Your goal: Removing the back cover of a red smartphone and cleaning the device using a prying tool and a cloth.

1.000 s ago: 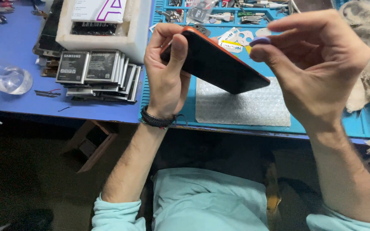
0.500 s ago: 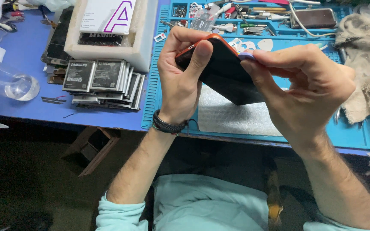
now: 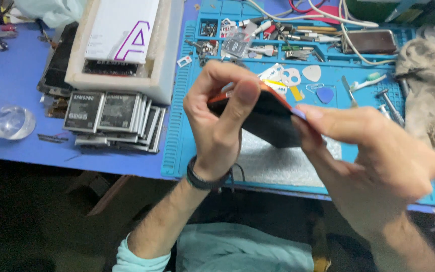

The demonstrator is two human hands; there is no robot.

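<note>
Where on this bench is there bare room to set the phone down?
Bare patches: the grey pad on the blue mat, below the phone held by the left hand and right hand; also blue tabletop between glass dome and battery stack. The mat's tool compartments are crowded.

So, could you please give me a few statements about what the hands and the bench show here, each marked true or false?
1. The left hand holds the dark phone with an orange edge. True.
2. The right hand rests flat on the mat. False: it is raised, its fingertips at the phone's edge.
3. A stack of flat batteries lies left of the blue mat. True.
4. The left wrist is bare. False: it wears a dark band.
</note>
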